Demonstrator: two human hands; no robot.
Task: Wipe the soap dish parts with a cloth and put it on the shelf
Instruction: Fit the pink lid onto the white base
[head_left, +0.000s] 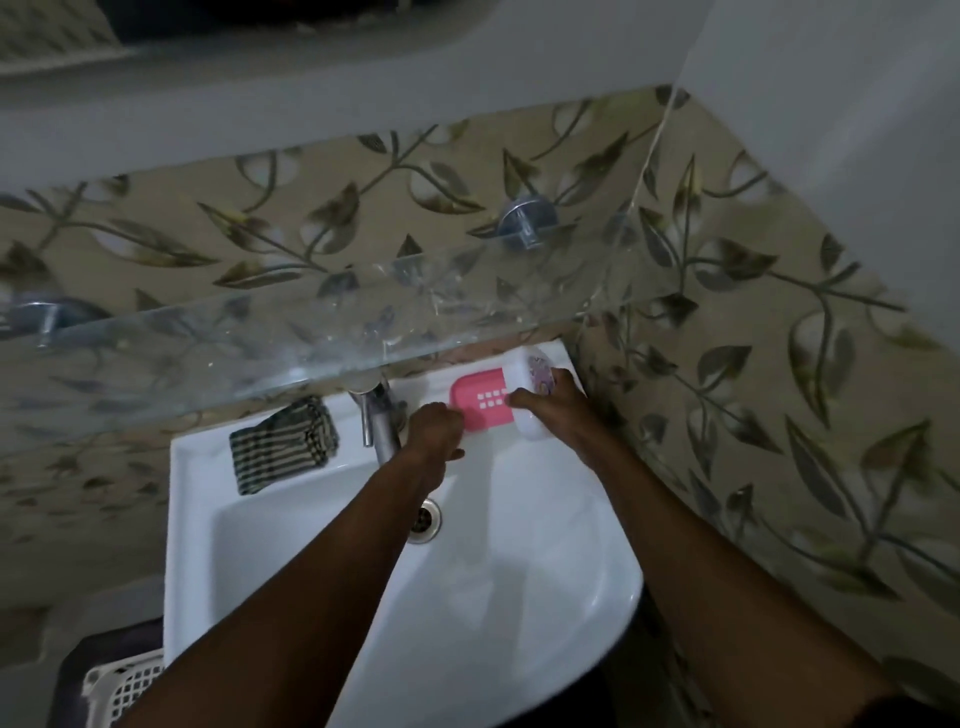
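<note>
Head view: single camera, looking down at a sink (519, 597).
Soap dish location: pink tray (480, 401) and white lid (530, 395) on the sink's back right rim, under the glass shelf (311, 332).
Left hand (434, 428): fingers curled at the tray's left edge; grip hidden.
Right hand (550, 405): closed around the lid.
Cloth (283, 441): striped, folded, left of the tap (376, 415), untouched.
Handling: likely light, stiff plastic, slippery if wet; grip by long edges.
Clearance: shelf edge overhangs closely; wall near right; basin side open.
</note>
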